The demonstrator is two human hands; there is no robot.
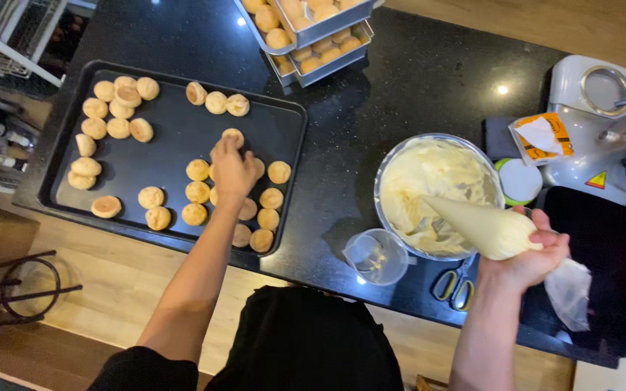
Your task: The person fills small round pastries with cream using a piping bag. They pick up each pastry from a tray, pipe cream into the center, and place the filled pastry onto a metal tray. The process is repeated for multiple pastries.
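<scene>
Leftmost, a black baking tray [284,116] lies at the left end of the black counter [400,80], its near rim close to the counter's front edge. Small round golden puffs [117,127] sit in loose clusters: one by the tray's far-left corner, a short row along the far rim, a tight group at the near-right corner. The bare middle strip of the tray gives open room between clusters. The left hand [232,170] reaches over the near-right group, fingers curled down on one puff [233,136]; whether it is pinched or only touched cannot be told. Stacked metal pans [327,32] of puffs stand at the counter's far edge. Bare counter separates the tray from a steel bowl [393,170] of pale cream, right of centre. A clear plastic cup [378,255] touches the bowl's near-left rim, and scissors [454,284] lie at the front edge. The right hand [534,253] is closed around a filled piping bag [483,226], tip pointing left over the bowl. A second black tray [606,253] lies bare at the near-right corner, a white stand mixer [603,123] behind it.
</scene>
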